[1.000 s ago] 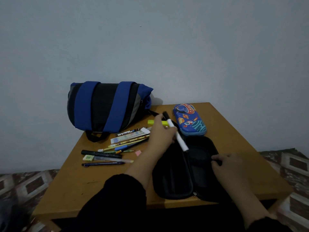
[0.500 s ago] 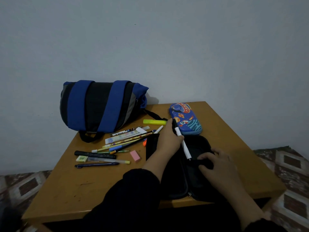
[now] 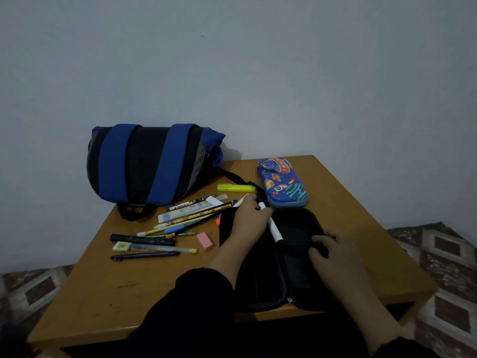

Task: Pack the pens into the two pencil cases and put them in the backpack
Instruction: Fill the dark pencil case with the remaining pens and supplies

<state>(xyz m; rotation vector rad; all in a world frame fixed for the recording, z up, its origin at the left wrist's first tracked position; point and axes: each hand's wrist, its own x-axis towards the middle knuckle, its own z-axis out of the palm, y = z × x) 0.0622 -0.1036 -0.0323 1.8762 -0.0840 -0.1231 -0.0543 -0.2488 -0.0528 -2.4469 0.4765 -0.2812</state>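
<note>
Wooden table against grey wall; left fingers grip marker, right fingers curl on black case.

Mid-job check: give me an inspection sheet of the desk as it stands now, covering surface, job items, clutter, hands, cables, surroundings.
Surface: wooden table, scuffed near the front left.
Job's things: black pencil case open flat; space-print pencil case closed; backpack at back left; loose pens and pencils; yellow highlighter.
Clutter: pink eraser, green eraser, ruler.
Hands: left hand grips a white marker over the black case; right hand rests on the case's right half.
Cables: nothing seen.
Surroundings: plain wall, patterned floor.
</note>
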